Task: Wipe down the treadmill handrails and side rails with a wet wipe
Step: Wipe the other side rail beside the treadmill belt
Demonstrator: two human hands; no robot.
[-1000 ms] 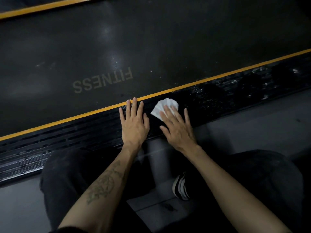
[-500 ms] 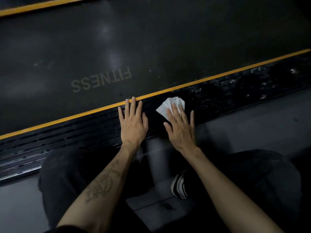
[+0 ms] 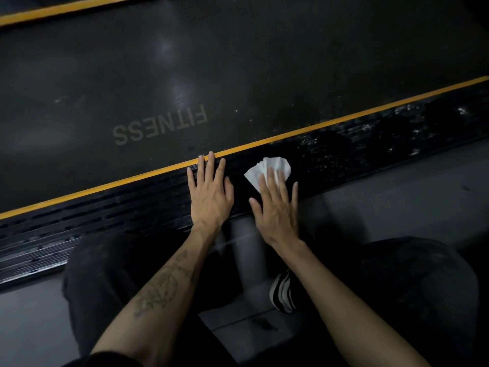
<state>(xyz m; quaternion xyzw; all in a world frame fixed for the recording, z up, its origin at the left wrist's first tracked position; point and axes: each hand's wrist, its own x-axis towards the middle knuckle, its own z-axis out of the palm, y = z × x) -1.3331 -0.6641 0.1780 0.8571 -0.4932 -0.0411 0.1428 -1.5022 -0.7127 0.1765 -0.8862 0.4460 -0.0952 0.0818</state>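
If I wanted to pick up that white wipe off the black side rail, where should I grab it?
Probably grab the crumpled, fanned edge of the wipe that sticks out beyond the right hand's fingers, toward the yellow stripe. Come from above and pinch the raised folds; the rest lies pressed flat on the side rail under straight fingers, so nothing there lifts.

This looks like a gym: a wide dark treadmill belt (image 3: 238, 62) printed with "FITNESS" (image 3: 160, 125) fills the far side, edged by a yellow stripe (image 3: 344, 120) and a ribbed black side rail (image 3: 105, 207), above a plain grey floor (image 3: 410, 186).
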